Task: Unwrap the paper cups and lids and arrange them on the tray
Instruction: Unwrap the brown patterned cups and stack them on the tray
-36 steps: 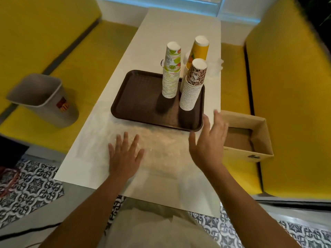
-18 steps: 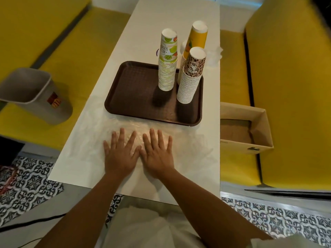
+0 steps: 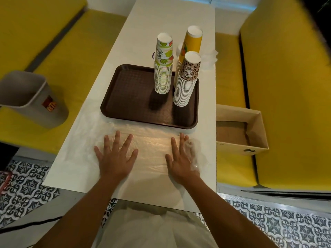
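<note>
My left hand [image 3: 116, 158] and right hand [image 3: 180, 161] lie flat, fingers spread (gripping nothing), on clear plastic wrap [image 3: 152, 145] on the white table [image 3: 161, 24]. Paper cup stacks [image 3: 163, 72] stand on the brown tray [image 3: 129, 97] beyond, between yellow benches [image 3: 286, 86].

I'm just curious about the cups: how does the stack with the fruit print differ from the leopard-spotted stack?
The fruit-print stack is white with green limes and lettering, while the leopard stack is brown and spotted. The fruit-print stack stands near the middle of the tray, whereas the leopard stack stands by its right rim, nearer the person. Both are nested stacks of paper cups, standing upside down on the tray.
</note>
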Available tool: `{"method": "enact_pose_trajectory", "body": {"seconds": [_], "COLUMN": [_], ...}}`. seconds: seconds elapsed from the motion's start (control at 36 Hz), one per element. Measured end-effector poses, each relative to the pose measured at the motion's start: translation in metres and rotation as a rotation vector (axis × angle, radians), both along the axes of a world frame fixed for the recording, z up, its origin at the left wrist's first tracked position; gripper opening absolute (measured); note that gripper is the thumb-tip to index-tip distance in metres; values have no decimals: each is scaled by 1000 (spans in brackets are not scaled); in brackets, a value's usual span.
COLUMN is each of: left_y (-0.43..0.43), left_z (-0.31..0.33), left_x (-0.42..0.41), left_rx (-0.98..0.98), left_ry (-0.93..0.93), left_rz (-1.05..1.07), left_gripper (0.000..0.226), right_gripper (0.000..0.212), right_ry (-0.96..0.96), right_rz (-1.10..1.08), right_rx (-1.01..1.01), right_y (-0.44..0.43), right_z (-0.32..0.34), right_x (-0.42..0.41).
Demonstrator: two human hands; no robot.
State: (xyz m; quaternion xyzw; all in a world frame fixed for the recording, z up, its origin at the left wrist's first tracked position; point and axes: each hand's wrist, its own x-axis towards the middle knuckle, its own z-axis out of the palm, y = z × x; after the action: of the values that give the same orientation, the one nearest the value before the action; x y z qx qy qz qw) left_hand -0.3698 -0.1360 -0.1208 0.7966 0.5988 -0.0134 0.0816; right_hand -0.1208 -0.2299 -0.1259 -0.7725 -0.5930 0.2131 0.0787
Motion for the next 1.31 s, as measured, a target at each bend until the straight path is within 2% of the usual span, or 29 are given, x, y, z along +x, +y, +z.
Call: {"method": "enact_pose_trajectory", "body": {"seconds": [0.22,0.44,0.78,0.89,0.97,1.11,1.19,1.31], "left_y": [3,10,21,21,25,39,47,46], "left_z": [2,0,12,29,35,36,35,34], "left_x": [0,-1,-4,-8,-14,-21,-22,-28], "left_rx": [-3,-11,-88,15,89,135,104,33], "left_ry": [-3,28,55,28,15,-38,-50,-2], "left_rz": [-9,-46,-93,-111,-156,-204,-209,-215], "left_gripper": [70,76,72,70,57,35,39,53], "right_gripper": [70,69,71,69,63,37,33,48], "right_ry": [-279,-251,-263,-273,-330,-408,-378,-314], "right_rz": [-11,6,1,12,-25,-151,-239,-257], "right_rx": [-41,-71,-62,-62,32,254,161,-19], "right_y": [-21,-24,-23,-22,-18,-9,2,8], "right_z": [4,6,7,8,17,22,19,19], "right_x": [33,41,41,39,32,7,2,-3]}}
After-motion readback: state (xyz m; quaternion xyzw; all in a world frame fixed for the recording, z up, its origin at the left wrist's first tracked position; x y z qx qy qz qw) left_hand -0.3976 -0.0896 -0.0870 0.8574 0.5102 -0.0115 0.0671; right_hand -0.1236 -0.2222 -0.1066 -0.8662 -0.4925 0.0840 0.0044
